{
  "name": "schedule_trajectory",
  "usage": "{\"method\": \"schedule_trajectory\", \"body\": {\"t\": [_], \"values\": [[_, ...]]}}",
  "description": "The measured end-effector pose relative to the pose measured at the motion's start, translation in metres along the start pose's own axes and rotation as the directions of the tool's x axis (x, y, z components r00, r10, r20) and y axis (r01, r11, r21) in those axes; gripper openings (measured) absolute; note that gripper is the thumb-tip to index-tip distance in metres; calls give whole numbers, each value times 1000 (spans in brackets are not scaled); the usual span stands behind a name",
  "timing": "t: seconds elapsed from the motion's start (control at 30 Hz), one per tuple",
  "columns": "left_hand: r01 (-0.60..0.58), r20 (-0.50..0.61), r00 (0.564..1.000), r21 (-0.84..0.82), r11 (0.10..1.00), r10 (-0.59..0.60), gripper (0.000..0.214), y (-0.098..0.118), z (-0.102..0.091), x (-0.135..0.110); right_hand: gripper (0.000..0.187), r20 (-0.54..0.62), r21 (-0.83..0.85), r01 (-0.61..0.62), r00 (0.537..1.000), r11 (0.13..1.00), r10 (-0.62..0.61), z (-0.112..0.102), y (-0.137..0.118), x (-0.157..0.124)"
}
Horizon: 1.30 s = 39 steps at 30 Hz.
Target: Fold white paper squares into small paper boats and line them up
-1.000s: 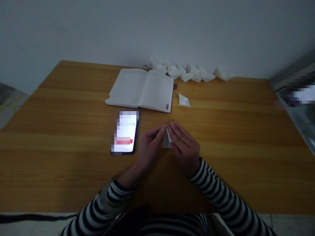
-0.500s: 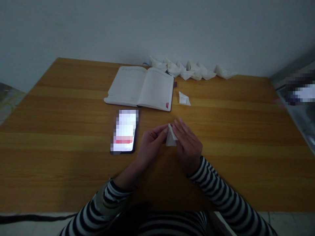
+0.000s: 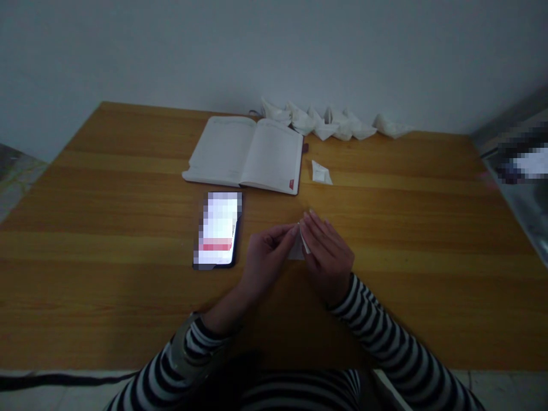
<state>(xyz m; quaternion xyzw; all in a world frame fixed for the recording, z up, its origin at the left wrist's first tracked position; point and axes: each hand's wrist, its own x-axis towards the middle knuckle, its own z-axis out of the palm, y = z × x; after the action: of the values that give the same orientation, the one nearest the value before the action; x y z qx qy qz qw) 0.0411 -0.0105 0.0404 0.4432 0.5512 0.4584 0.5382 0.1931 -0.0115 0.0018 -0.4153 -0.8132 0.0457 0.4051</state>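
Snugly, the left hand [image 3: 266, 257] and right hand [image 3: 329, 257] pinch a folded white paper [image 3: 296, 250] between pressed-together fingers, its long axis running near to far, lying closest against the right hand. Across the wooden table [image 3: 398, 228] lie a phone [image 3: 218, 228] at left, an open notebook [image 3: 274, 158], a small paper piece [image 3: 321, 173], then paper boats [image 3: 338, 127] along the wall [image 3: 274, 51].

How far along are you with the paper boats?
Done: a row of folded paper boats stands along the wall. In hand: white paper is pinched between the left hand and right hand. Left: a folded paper piece beside the open notebook looks unfinished.
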Motion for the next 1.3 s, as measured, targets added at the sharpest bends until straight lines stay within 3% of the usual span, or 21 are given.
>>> {"method": "schedule_trajectory", "body": {"t": [0.27,0.53,0.97,1.3], "values": [[34,-9,999,-64,997,-35,24,2,-1,2,56,29,-5,10,1000,1000,-10,-2,-1,0],[120,99,990,-243,963,-98,25,-1,-3,3,58,-25,97,-17,999,995,20,-3,-1,-1],[177,164,978,-313,933,-130,29,0,-5,4,47,-7,62,-44,999,997,44,-7,-5,1],[198,102,980,-335,921,-173,25,-5,-8,7,49,34,9,-13,999,1000,13,-4,-7,0]]}}
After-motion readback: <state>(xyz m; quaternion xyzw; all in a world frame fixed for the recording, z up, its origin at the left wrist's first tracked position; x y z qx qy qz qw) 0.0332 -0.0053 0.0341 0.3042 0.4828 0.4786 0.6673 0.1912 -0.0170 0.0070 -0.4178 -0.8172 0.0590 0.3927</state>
